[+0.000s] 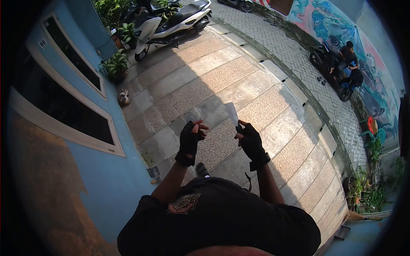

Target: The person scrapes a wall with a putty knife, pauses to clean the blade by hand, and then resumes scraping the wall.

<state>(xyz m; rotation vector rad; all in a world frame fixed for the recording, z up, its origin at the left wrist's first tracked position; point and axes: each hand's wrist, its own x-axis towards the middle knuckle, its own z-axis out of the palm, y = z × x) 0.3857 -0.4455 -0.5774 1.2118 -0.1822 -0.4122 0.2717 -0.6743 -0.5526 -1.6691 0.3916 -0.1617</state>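
In the head view, my right hand (250,141) wears a black fingerless glove. Its fingers close on the dark lower end of a flat, pale, blade-like tool (231,112). The pale part points up and away, wider at its far end; I cannot make out its exact kind. To the left, my left hand (192,138), gloved the same way, is raised with its fingers apart and loosely bent, holding nothing. Both hands are in front of my chest, apart from each other, above the paved floor (215,145).
A blue wall with windows (96,128) and a bare brown patch runs along the left. A white scooter (175,25) and potted plants (117,66) stand beyond. At right, a person (349,55) is by a parked motorbike (329,53) across the brick lane (294,59).
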